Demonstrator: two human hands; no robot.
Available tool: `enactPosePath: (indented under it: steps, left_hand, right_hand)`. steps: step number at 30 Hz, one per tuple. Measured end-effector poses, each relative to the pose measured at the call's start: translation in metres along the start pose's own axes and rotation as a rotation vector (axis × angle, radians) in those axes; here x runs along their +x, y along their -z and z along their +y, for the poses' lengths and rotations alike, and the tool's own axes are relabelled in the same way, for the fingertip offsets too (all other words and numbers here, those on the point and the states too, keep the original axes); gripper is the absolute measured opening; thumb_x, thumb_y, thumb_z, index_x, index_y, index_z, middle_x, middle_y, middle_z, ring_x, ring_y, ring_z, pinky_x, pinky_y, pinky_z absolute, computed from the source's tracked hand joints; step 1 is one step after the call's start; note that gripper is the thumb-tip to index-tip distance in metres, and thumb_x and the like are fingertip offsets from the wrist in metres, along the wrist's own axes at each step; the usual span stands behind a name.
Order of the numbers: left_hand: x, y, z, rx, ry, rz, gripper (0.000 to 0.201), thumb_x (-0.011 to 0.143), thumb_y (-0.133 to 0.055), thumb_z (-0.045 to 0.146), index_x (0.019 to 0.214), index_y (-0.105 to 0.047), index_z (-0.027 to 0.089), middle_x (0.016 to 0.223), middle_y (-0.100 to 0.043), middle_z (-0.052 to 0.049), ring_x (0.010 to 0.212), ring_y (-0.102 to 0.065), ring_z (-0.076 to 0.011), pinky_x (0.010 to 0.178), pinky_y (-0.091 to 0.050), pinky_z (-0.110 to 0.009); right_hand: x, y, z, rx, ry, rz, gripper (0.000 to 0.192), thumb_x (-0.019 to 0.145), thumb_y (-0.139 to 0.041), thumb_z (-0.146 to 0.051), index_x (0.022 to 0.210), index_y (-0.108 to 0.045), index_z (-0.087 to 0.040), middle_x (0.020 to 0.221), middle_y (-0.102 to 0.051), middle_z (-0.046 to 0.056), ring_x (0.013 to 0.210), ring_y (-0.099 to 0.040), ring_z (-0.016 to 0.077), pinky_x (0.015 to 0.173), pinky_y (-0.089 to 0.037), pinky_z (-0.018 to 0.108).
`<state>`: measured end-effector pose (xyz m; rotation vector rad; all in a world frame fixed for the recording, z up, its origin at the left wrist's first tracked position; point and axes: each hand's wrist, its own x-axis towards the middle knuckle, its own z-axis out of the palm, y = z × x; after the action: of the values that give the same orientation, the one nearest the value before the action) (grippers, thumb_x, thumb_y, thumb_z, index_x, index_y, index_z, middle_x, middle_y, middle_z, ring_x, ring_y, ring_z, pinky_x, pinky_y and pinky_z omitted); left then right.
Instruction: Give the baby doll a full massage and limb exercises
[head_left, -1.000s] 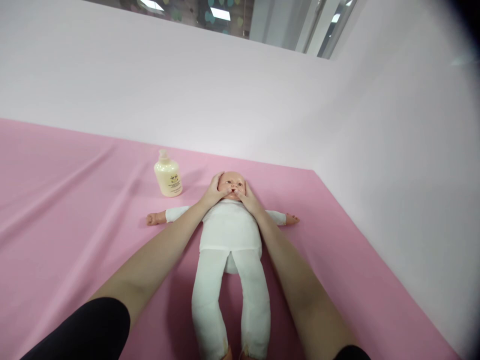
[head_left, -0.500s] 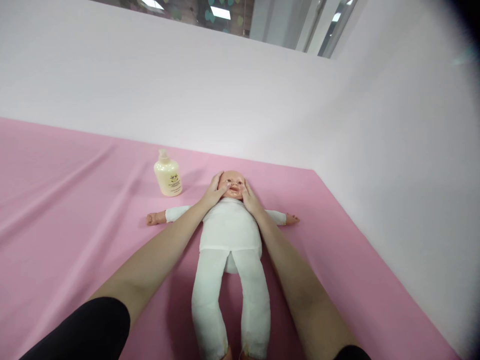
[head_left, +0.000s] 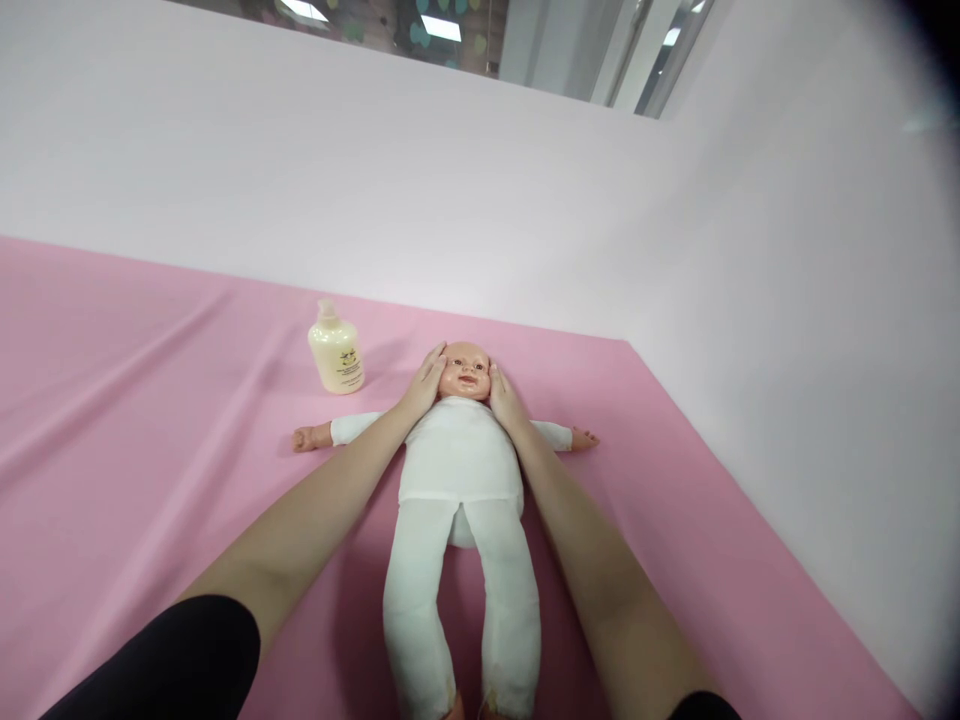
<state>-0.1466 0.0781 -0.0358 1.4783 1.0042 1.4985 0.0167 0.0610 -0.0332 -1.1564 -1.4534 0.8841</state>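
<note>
Two-handed face work, likely: left hand [head_left: 423, 386], right hand [head_left: 507, 398] flat, unclenched against doll's head [head_left: 466, 374] sides; next probably needs even pressure.

1. The doll's head [head_left: 466, 378] fills the space between my left hand [head_left: 424, 388] and right hand [head_left: 508, 398].
2. Left, the bottle [head_left: 337, 357] stands apart; a hand fits between.
3. The doll's outspread arms [head_left: 352, 428] block low sideways sweeps on both sides.
4. Open pink sheet [head_left: 622, 400] lies right; the white wall [head_left: 375, 180] closes the far side.
</note>
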Motion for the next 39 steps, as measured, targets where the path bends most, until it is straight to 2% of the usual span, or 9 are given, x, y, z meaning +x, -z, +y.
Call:
enactPosePath:
  steps: [5,10,13,17,20,23,26,32,39]
  left_hand:
    - [0.002,-0.001,-0.005,-0.008,-0.022,0.039,0.050,0.093,-0.035,0.048,0.131,-0.048,0.019,0.141,-0.047,-0.010,0.132,-0.042,-0.0202,0.113,-0.032,-0.039]
    - [-0.001,0.005,0.007,0.142,-0.151,0.040,0.053,0.093,-0.034,0.052,0.126,-0.053,0.015,0.134,-0.053,-0.012,0.128,-0.046,-0.0202,0.114,-0.030,-0.039]
    - [-0.004,0.006,0.014,0.173,-0.165,0.037,0.053,0.093,-0.033,0.052,0.124,-0.054,0.015,0.133,-0.054,-0.012,0.126,-0.048,-0.0207,0.113,-0.031,-0.039]
    - [-0.006,0.007,0.018,0.218,-0.160,0.000,0.056,0.090,-0.038,0.053,0.128,-0.052,0.015,0.137,-0.051,-0.013,0.130,-0.044,-0.0227,0.114,-0.027,-0.042]
    - [-0.006,0.009,0.017,0.253,-0.170,-0.067,0.066,0.086,-0.044,0.056,0.134,-0.045,0.012,0.142,-0.044,-0.015,0.134,-0.038,-0.0252,0.116,-0.023,-0.042]
    - [-0.004,0.013,0.014,0.284,-0.198,-0.126,0.075,0.081,-0.049,0.059,0.138,-0.040,0.011,0.146,-0.038,-0.016,0.137,-0.033,-0.0281,0.116,-0.021,-0.044]
    - [-0.003,0.014,0.010,0.310,-0.240,-0.156,0.081,0.076,-0.055,0.060,0.140,-0.038,0.014,0.147,-0.036,-0.016,0.138,-0.031,-0.0304,0.116,-0.020,-0.046]
    - [-0.001,0.012,0.004,0.361,-0.232,-0.166,0.100,0.066,-0.065,0.062,0.144,-0.028,0.011,0.148,-0.032,-0.020,0.138,-0.029,-0.0327,0.115,-0.021,-0.046]
    - [-0.001,0.010,0.007,0.396,-0.187,-0.185,0.107,0.061,-0.074,0.055,0.145,-0.024,0.012,0.149,-0.029,-0.020,0.139,-0.027,-0.0330,0.114,-0.023,-0.047]
  right_hand:
    - [-0.002,0.000,-0.005,-0.064,-0.010,0.058,0.061,0.090,-0.029,-0.061,0.132,-0.050,-0.022,0.139,-0.051,0.004,0.132,-0.041,0.0179,0.115,-0.024,0.038]
    - [-0.005,0.000,-0.010,-0.060,-0.002,0.068,0.063,0.089,-0.029,-0.064,0.132,-0.050,-0.022,0.140,-0.050,0.004,0.133,-0.041,0.0184,0.115,-0.024,0.037]
    - [-0.005,0.000,-0.011,-0.064,-0.011,0.054,0.065,0.089,-0.028,-0.065,0.133,-0.048,-0.022,0.143,-0.046,0.004,0.135,-0.037,0.0185,0.116,-0.022,0.038]
    - [-0.007,0.000,-0.013,-0.061,0.034,-0.007,0.067,0.088,-0.030,-0.064,0.137,-0.043,-0.020,0.145,-0.043,0.006,0.137,-0.035,0.0183,0.116,-0.022,0.038]
    - [-0.010,0.001,-0.015,-0.039,0.049,-0.072,0.068,0.087,-0.040,-0.061,0.142,-0.034,-0.023,0.149,-0.037,0.005,0.139,-0.032,0.0176,0.117,-0.022,0.037]
    - [-0.012,0.002,-0.017,-0.047,0.017,-0.109,0.084,0.079,-0.057,-0.056,0.147,-0.022,-0.022,0.154,-0.027,0.006,0.142,-0.025,0.0195,0.118,-0.019,0.038]
    - [-0.013,0.002,-0.020,-0.029,0.018,-0.143,0.098,0.072,-0.069,-0.049,0.149,-0.016,-0.021,0.153,-0.028,0.008,0.141,-0.026,0.0223,0.117,-0.022,0.039]
    - [-0.012,0.002,-0.019,-0.017,0.024,-0.149,0.101,0.072,-0.068,-0.050,0.149,-0.014,-0.015,0.152,-0.029,0.012,0.140,-0.029,0.0239,0.116,-0.024,0.039]
    - [-0.009,0.002,-0.011,-0.033,-0.011,-0.135,0.096,0.075,-0.065,-0.051,0.150,-0.012,-0.025,0.153,-0.027,0.003,0.143,-0.022,0.0219,0.118,-0.018,0.040]
